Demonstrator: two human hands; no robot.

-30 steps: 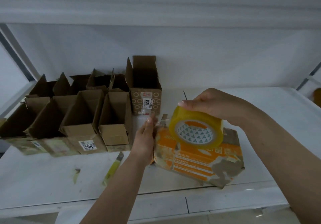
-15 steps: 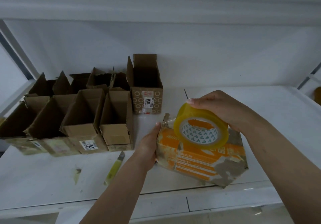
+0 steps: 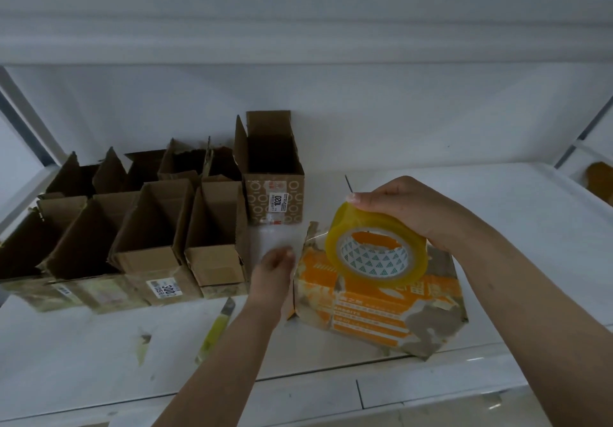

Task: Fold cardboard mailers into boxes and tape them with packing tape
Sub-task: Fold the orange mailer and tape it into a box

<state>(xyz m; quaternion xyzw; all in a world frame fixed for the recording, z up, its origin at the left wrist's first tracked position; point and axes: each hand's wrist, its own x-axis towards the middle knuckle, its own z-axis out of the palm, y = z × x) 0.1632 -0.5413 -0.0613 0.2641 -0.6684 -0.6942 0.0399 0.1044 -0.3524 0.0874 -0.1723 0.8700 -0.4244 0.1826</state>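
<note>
R hand [image 3: 408,209] grips yellow tape roll [image 3: 376,249] over orange printed box [image 3: 381,307]; L hand [image 3: 273,269], blurred, grip unclear, beside it; open brown boxes [image 3: 149,227] at left, insides dark.

Dim, flat, cool-toned light; no distinct source visible. Shadows soft, deepest inside the open boxes [image 3: 149,227]. Left hand [image 3: 273,272] motion-blurred at the fingertips. Wide-angle bending at the edges; overall detail soft and smeared
</note>
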